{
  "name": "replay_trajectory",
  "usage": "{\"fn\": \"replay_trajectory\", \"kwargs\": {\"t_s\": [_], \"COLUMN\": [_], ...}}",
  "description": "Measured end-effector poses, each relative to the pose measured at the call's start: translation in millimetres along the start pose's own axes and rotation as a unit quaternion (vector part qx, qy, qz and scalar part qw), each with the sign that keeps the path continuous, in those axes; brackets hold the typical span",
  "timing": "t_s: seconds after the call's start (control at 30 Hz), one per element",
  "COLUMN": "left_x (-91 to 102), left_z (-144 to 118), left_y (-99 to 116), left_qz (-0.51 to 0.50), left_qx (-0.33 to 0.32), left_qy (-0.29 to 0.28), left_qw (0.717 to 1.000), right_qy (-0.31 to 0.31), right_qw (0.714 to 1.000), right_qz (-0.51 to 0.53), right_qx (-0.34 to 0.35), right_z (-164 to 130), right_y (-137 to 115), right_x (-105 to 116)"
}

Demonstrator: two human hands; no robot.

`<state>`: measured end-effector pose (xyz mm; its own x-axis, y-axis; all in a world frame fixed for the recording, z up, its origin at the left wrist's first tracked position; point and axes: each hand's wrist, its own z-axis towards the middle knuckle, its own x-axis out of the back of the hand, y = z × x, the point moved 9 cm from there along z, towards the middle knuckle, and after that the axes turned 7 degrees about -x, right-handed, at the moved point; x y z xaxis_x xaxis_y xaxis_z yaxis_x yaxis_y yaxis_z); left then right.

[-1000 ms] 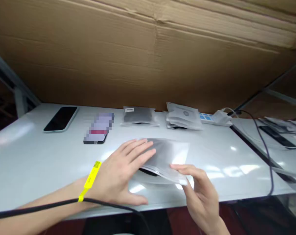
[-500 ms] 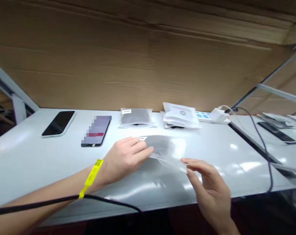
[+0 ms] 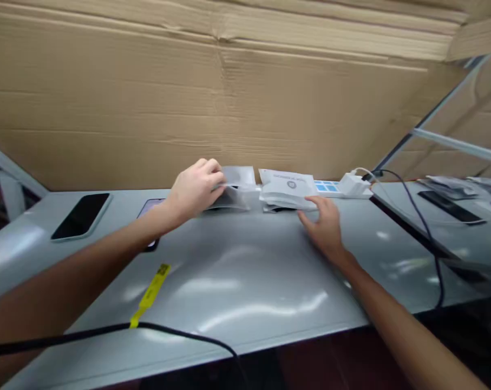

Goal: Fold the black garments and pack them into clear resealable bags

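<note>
**Currently: stacking or squaring step at the frosted pouches (image 3: 237, 195), by the look of it**

Pouches sit at the back of the glossy table (image 3: 237, 292), near the cardboard panel (image 3: 245, 108) (dark contents, can't ID). Left hand (image 3: 198, 187): fingers curled at their left side; can't tell if it's pinching the top one or only touching. Right hand (image 3: 325, 225): loosely open, thumb and fingers apart, tips at the near right corner of the printed pouch stack (image 3: 288, 187) next door; contact unclear. Next move, my read: calls for a flat, light touch, edges lined up, no drag on the neighbouring stack.

Further out: power strip (image 3: 326, 187) with white charger (image 3: 353, 185) to the right; one smartphone (image 3: 150, 206) partly behind the left forearm, a black-screened smartphone (image 3: 82, 216) farther left; yellow-tagged black cable (image 3: 66, 336) crossing nearest the camera.
</note>
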<state>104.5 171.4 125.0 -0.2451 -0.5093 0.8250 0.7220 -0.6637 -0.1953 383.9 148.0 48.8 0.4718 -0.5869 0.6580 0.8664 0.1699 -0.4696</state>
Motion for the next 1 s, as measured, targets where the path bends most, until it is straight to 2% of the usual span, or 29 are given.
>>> {"fn": "replay_trajectory", "kwargs": {"t_s": [0.03, 0.07, 0.13, 0.17, 0.27, 0.43, 0.57, 0.67, 0.77, 0.8, 0.87, 0.9, 0.93, 1.0], "left_x": [-27.1, -46.0, -70.7, -76.6, -81.5, -83.9, -88.9, -81.5, -56.4, -45.1, -23.1, -16.8, -12.2, -8.2], "left_z": [-5.2, -11.1, -21.5, -24.9, -26.3, -12.7, -5.9, -7.6, -20.3, -27.6, -44.1, -52.4, -60.6, -72.5], "left_y": [2.0, 2.6, 2.1, -0.3, -8.6, -19.1, -23.9, -20.7, -3.9, 5.6, 34.4, 53.0, 67.3, 99.6], "left_qz": [-0.019, -0.03, -0.043, -0.045, -0.044, -0.032, -0.033, -0.053, -0.083, -0.098, -0.215, -0.278, -0.325, -0.393], "left_qx": [-0.013, -0.019, -0.025, -0.019, -0.003, 0.022, 0.047, 0.046, 0.039, 0.039, 0.018, 0.002, 0.012, 0.0], "left_qy": [-0.055, -0.075, -0.092, -0.092, -0.095, -0.099, -0.08, -0.061, -0.028, -0.013, 0.019, 0.008, 0.0, -0.034], "left_qw": [0.998, 0.997, 0.994, 0.995, 0.995, 0.994, 0.995, 0.996, 0.995, 0.994, 0.976, 0.961, 0.945, 0.919], "right_qy": [0.0, 0.0, -0.001, -0.001, -0.005, -0.033, -0.049, -0.077, -0.139, -0.163, -0.205, -0.225, -0.246, -0.29], "right_qw": [1.0, 1.0, 0.999, 0.998, 0.997, 0.996, 0.996, 0.995, 0.989, 0.985, 0.978, 0.974, 0.969, 0.956], "right_qz": [-0.015, -0.03, -0.054, -0.063, -0.079, -0.077, -0.069, -0.055, -0.035, -0.027, -0.013, -0.004, 0.008, 0.045], "right_qx": [0.001, 0.001, 0.001, 0.003, 0.008, 0.033, 0.036, 0.037, 0.044, 0.044, 0.042, 0.039, 0.032, 0.009], "right_z": [5.7, 10.3, 17.5, 20.2, 26.0, 28.3, 27.6, 18.9, -2.4, -11.1, -28.1, -35.8, -42.7, -54.3], "right_y": [2.3, 3.9, 5.5, 5.7, 4.7, -4.9, -18.9, -39.4, -67.5, -76.4, -93.2, -100.7, -107.3, -118.5], "right_x": [-7.4, -13.4, -21.4, -23.7, -27.1, -32.3, -26.4, -14.9, -4.8, -2.1, 1.8, 2.6, 2.3, -0.6]}}
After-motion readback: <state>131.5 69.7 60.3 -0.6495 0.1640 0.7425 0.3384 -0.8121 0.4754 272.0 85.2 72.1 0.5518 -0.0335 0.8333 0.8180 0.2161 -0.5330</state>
